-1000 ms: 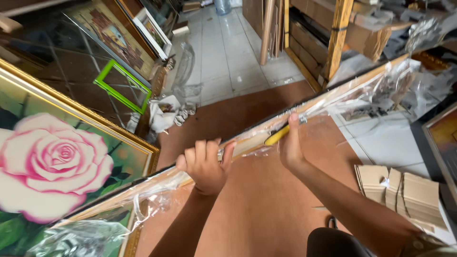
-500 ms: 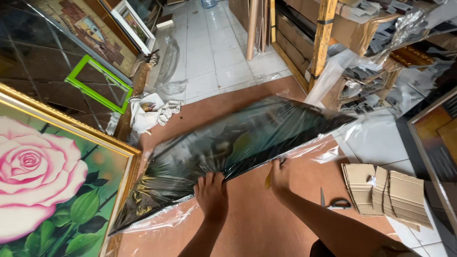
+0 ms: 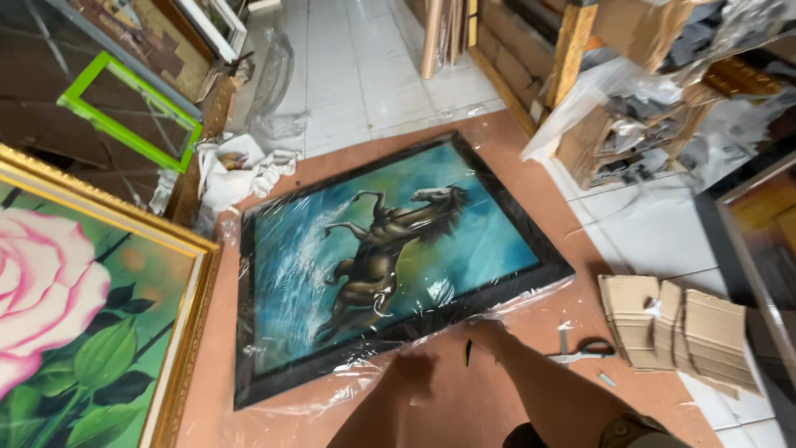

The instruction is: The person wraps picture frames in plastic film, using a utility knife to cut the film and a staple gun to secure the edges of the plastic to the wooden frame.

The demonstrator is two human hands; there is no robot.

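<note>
A horse painting [image 3: 390, 257] in a black frame lies flat and face up on a brown sheet [image 3: 249, 415] spread over the floor, wrapped in clear plastic film [image 3: 332, 390] that bunches loose along its near edge. Both hands are at that near edge. The left hand [image 3: 412, 371] rests on the sheet just beside the frame's lower rail; it is blurred, and whether it grips the film or lies flat cannot be told. The right hand [image 3: 489, 332] sits at the rail further right, fingers curled down onto the film, with a small yellow and dark tool [image 3: 468, 352] just beside it; whether the hand is holding that tool cannot be told. Scissors [image 3: 584, 352] lie on the sheet near the right forearm, and beyond them a stack of cardboard corner pieces [image 3: 680, 328] sits at the sheet's edge. To the left, touching the sheet's border, lies a large rose painting [image 3: 75, 323] in a gold frame. Further up on the left stand a bright green frame [image 3: 124, 108] and a crumpled white cloth [image 3: 240, 170] on the tiles. On the right, wooden shelving [image 3: 580, 50] holds plastic-wrapped frames.
</note>
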